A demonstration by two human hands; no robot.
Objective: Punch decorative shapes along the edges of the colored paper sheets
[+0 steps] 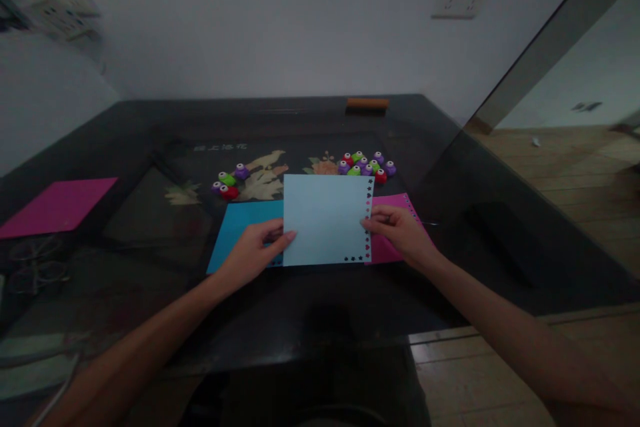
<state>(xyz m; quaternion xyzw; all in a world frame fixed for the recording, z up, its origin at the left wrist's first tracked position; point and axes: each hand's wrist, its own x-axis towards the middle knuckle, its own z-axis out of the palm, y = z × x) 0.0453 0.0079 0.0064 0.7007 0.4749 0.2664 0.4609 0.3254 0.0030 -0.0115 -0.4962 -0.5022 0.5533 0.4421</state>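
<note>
A light blue sheet of paper (325, 217) with small shapes punched along its right and lower edges lies on the dark glass table (280, 320). My left hand (255, 250) grips its left edge, fingers over the paper. My right hand (400, 230) pinches its right edge at the punched border. Under it lie a darker blue sheet (240, 230) on the left and a pink sheet (395, 203) on the right.
Two clusters of small coloured craft punches sit behind the sheets: a small cluster (229, 181) and a larger cluster (366, 165). A separate magenta sheet (57, 205) lies far left. An orange block (367, 104) rests at the table's far edge. The floor is to the right.
</note>
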